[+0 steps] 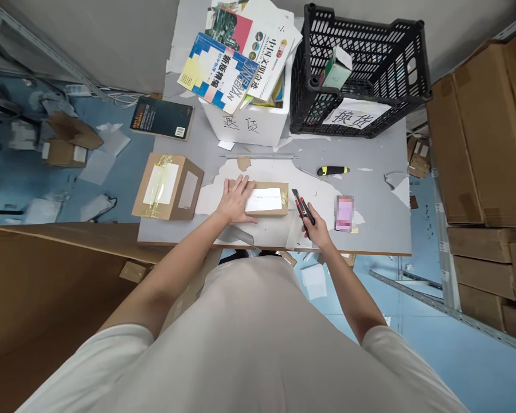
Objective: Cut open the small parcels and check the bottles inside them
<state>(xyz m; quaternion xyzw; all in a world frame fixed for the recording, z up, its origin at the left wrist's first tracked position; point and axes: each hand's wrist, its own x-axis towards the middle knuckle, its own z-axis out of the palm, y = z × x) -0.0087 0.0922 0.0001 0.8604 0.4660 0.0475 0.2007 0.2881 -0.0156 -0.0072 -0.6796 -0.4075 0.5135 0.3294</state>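
Observation:
A small flat cardboard box (285, 198) with a white label lies on the table near its front edge. My left hand (236, 201) rests on the box's left end, palm down with fingers spread. To the right of the box, my right hand (317, 228) is closed around a black and red utility knife (304, 207). The knife's tip points up and to the left, close to the box's right end but apart from it. Under the box lie torn sheets of white paper (217, 195). Whether the blade is out is hard to make out.
A taped carton (183, 186) stands at the table's left, a dark book (161, 117) behind it. At the back are a white bin (245, 129) of books and a black crate (361, 129). A yellow-black cutter (333, 170) and a phone (344, 213) lie to the right.

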